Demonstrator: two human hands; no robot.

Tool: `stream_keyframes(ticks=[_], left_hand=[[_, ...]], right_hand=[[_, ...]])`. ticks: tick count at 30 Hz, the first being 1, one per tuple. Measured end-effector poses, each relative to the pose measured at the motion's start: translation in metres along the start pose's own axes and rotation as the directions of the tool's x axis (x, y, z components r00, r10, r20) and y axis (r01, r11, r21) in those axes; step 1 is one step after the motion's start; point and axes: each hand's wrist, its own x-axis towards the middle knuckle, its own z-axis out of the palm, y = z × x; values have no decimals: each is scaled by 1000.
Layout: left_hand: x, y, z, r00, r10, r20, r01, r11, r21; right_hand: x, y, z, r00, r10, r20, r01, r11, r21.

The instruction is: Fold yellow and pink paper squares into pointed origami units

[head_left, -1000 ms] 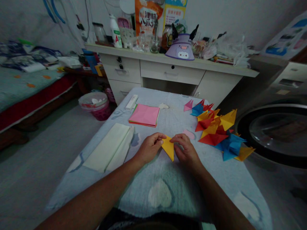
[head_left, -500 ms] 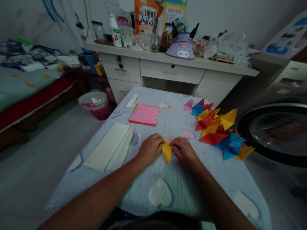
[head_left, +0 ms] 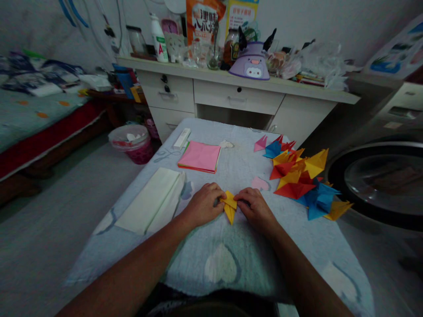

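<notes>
A small piece of folded yellow origami paper (head_left: 230, 210) lies between my hands on the cloth-covered table, its narrow point towards me. My left hand (head_left: 207, 203) pinches its left side between thumb and fingers. On the opposite side, my right hand (head_left: 254, 207) closes thumb and fingers on the right edge. Beyond the hands lies a stack of square paper (head_left: 199, 156) with a pink sheet on top. Several folded paper cranes (head_left: 297, 176) in yellow, red, blue and pink are gathered at the table's right side.
A folded pale cloth or paper (head_left: 150, 200) lies left of my hands. Behind the paper stack is a slim white box (head_left: 181, 138). A cluttered white desk (head_left: 211, 77) stands beyond the table, a bin (head_left: 132, 143) to the left, a washing machine (head_left: 390, 176) to the right.
The yellow paper has changed shape: a flap now spreads out towards my left fingers, across the upper part. My left hand has shifted slightly left with it.
</notes>
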Motion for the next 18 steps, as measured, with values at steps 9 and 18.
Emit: stream_keyframes(ticks=[9,18], left_hand=[[3,2,1,998,-57,15,57,998,15],[3,2,12,984,-165,-66,168,985,46]], right_hand=[[3,-2,5,998,41,-48,-43,998,-39],[12,-6,16,982,112,-154,-137,977,-161]])
